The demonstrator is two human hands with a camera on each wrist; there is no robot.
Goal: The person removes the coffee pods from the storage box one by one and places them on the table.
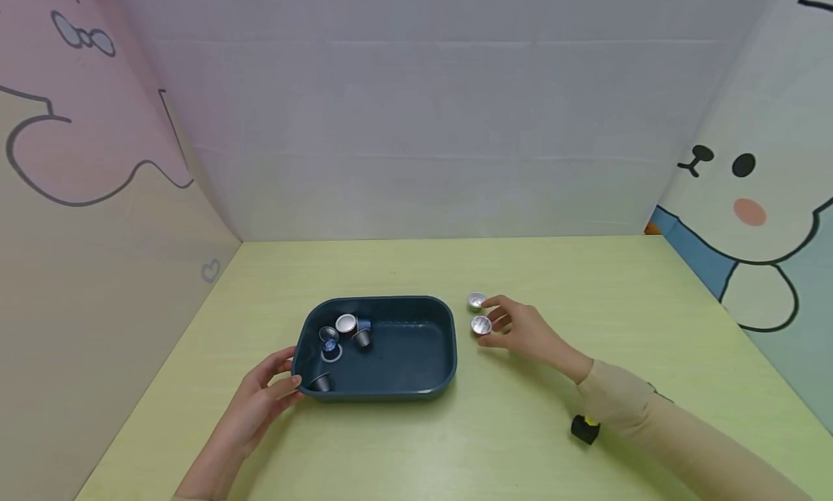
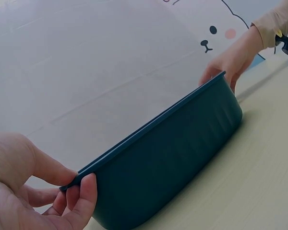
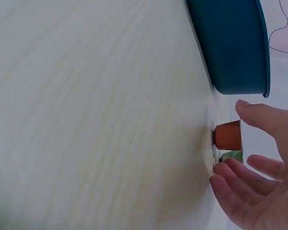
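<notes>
My left hand (image 1: 255, 400) pinches the left rim of a dark blue rectangular tray (image 1: 410, 356), thumb over the edge and fingers beneath it. Several coffee capsules (image 1: 346, 323) lie in the tray's left half, some upside down or on their sides. Just right of the tray, two more capsules stand on the table with their foil lids up. The nearer one is an orange capsule (image 3: 228, 135); behind it is a green capsule (image 3: 232, 156). My right hand (image 1: 520, 332) spreads its thumb and fingers around the orange capsule, with gaps showing in the right wrist view.
The pale yellow-green table (image 1: 390, 457) meets a white back wall (image 1: 423, 125). Cartoon-printed panels stand at the left and right. A small black device (image 1: 585, 429) hangs beneath the right sleeve.
</notes>
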